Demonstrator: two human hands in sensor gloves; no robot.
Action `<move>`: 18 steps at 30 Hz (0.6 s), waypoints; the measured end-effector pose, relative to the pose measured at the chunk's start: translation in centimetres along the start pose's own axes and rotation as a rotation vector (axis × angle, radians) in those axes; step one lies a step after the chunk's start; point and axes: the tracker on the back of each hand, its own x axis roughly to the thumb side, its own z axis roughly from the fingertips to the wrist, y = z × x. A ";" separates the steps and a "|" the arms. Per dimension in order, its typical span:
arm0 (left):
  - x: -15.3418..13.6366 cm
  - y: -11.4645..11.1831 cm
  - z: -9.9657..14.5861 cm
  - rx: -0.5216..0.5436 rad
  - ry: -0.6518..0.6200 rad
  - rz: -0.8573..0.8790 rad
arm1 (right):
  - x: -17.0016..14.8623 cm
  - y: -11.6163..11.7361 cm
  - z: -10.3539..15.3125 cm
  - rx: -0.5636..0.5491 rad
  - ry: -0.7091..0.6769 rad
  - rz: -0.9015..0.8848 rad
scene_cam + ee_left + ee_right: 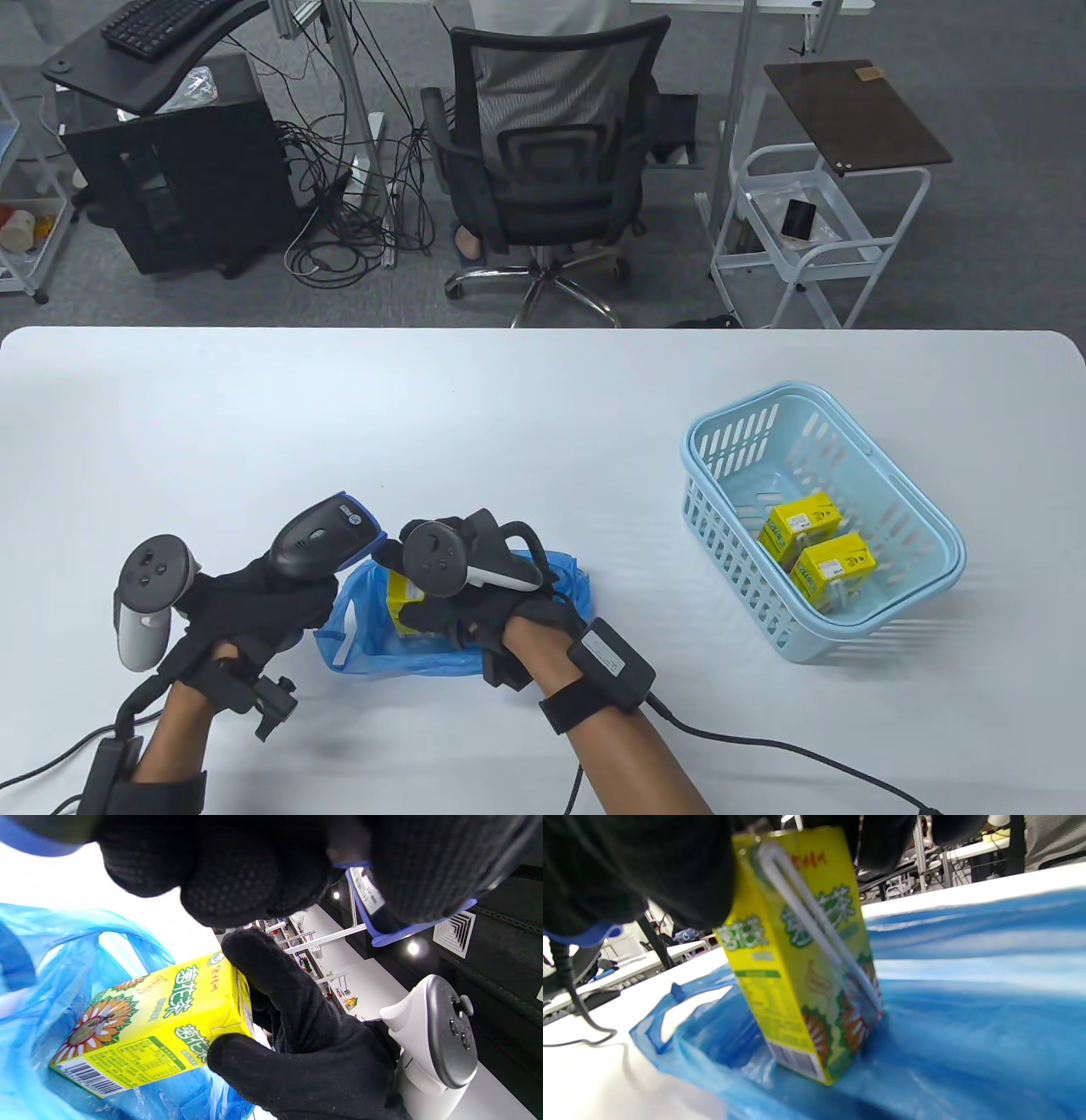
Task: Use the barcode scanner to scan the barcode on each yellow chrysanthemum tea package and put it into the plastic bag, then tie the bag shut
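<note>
My left hand (271,598) grips a dark grey barcode scanner (318,539) with a blue rim, its head aimed right toward the bag. My right hand (441,607) holds a yellow chrysanthemum tea package (397,596) by its top, lowered into the mouth of the blue plastic bag (373,649). In the left wrist view the package (148,1027) shows its barcode at the lower end inside the bag (38,984), pinched by right-hand fingers (297,1018). In the right wrist view the package (797,955) stands tilted with its bottom on the bag (967,1018).
A light blue basket (933,522) stands at the right of the white table and holds two more yellow packages (802,519) (836,567). Beyond the table's far edge stand an office chair (543,161) and a white cart (806,246).
</note>
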 end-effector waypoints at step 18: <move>-0.1 0.1 0.0 -0.001 -0.002 0.010 | -8.3 -16.6 7.7 -0.270 0.479 0.051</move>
